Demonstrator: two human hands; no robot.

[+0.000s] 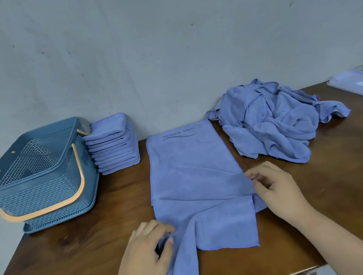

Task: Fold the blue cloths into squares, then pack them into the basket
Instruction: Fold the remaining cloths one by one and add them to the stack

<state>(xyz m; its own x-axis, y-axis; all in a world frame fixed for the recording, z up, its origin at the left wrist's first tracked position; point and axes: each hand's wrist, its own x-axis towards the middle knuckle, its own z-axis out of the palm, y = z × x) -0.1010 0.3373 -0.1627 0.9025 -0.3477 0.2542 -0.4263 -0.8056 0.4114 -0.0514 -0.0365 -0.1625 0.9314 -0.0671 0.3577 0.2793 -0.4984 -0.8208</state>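
A blue cloth [191,172] is spread at table [74,253] centre. Its near-left part is pinched by the left hand [147,252], thumb + fingers. The right hand [279,188] is curled at the cloth's right edge; grip cannot be told. The basket [37,177] is stood far left, w/ a folded stack [114,146] just beside.

Blue cloth [193,171] on table [350,168], L hand [143,258], R hand [279,188] at its edges; basket [36,173] far left

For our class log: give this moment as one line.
folding | left hand pinches spread cloth | right hand at its right edge | folded stack beside basket | unfolded pile
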